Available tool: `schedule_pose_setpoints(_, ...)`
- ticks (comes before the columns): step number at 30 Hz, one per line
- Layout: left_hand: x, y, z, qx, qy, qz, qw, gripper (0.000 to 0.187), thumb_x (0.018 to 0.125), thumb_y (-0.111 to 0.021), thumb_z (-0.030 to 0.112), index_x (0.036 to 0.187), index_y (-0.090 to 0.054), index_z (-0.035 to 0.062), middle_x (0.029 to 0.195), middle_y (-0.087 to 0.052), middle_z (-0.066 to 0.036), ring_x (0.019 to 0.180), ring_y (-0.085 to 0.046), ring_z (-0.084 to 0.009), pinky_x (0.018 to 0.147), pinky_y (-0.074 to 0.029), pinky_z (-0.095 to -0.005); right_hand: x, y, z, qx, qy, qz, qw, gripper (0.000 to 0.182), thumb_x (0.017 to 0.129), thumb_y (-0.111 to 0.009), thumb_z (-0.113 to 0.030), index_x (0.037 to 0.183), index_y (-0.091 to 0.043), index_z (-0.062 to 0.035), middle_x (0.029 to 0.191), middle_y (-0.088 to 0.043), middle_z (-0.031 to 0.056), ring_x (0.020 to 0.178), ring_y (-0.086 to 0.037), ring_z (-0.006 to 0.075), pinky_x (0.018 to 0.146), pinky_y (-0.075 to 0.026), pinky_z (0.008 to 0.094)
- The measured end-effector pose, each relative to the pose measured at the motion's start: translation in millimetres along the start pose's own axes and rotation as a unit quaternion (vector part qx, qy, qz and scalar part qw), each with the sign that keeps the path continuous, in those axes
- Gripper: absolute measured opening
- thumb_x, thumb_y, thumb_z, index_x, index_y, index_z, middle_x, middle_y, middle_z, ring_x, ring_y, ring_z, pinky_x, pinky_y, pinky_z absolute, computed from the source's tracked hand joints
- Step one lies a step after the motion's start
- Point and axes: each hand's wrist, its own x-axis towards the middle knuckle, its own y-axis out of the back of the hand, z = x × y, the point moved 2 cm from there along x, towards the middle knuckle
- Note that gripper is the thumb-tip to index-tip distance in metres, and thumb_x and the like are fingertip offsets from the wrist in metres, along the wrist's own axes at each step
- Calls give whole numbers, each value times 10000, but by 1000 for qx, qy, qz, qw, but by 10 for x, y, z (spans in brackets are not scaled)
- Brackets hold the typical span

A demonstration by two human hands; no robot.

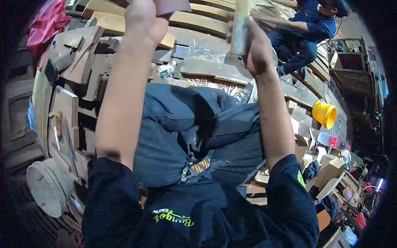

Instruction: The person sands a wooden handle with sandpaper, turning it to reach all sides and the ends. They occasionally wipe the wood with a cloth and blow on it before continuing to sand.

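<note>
At the top, my left hand (144, 18) is raised with its fingers partly cut off by the frame edge. It closes around a brownish block-like piece (173, 5), whose far part is out of view. Over on the right, my right hand (258, 47) wraps round a pale, narrow wooden piece (240, 31), held upright in the picture. The two hands are apart, above the curved wooden boards. Below them are my crossed legs in dark trousers (198, 120).
A co-worker (306, 31) in dark blue sits at the upper right. Stacked planks (68, 111) and a white bucket (47, 186) lie left. Right are a yellow bucket (324, 115), wood offcuts and bottles. A pink-red bag (45, 27) is upper left.
</note>
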Motion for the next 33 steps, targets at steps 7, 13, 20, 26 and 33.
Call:
schedule_pose_setpoints(7,37,431,-668,75,118,49,989,393,1037,-360,287,1297,-468,12,1238,-572,-117,1143,-555,-225,1004,-427,-403,160,-20,638,-110,39,-16,993,335,994,-368,-294,1103,-478,2,822,-618,115,645,-614,174,595,-516,303)
schedule_pose_setpoints(13,-46,226,-737,13,140,-113,984,479,1030,-331,364,1314,-472,4,1276,-559,-120,1171,-535,-206,1031,-391,-388,-2,-225,744,-180,113,-89,973,339,981,-525,-286,1177,-448,-21,836,-560,41,712,-548,103,647,-465,255)
schedule_pose_setpoints(20,-168,199,-567,-230,264,-127,928,684,999,-250,527,1340,-426,-39,1335,-501,-201,1258,-469,-316,1089,-333,-431,-159,-246,550,-62,-35,-114,991,375,988,-488,-334,1178,-405,-22,717,-549,66,550,-551,140,512,-477,253)
schedule_pose_setpoints(26,-158,183,-625,-181,231,-140,946,602,1036,-208,426,1343,-417,-47,1321,-512,-222,1222,-502,-325,1074,-359,-439,-217,-235,501,-90,-50,-110,989,389,991,-443,-399,1114,-421,-30,678,-521,89,496,-532,169,458,-478,295)
schedule_pose_setpoints(33,-160,204,-581,-158,208,-220,940,654,986,-390,489,1397,-372,-19,1347,-482,-255,1219,-510,-365,1065,-386,-447,-259,-157,495,115,-153,-206,960,399,1005,-392,-449,1105,-418,-63,656,-484,86,485,-515,189,452,-449,285)
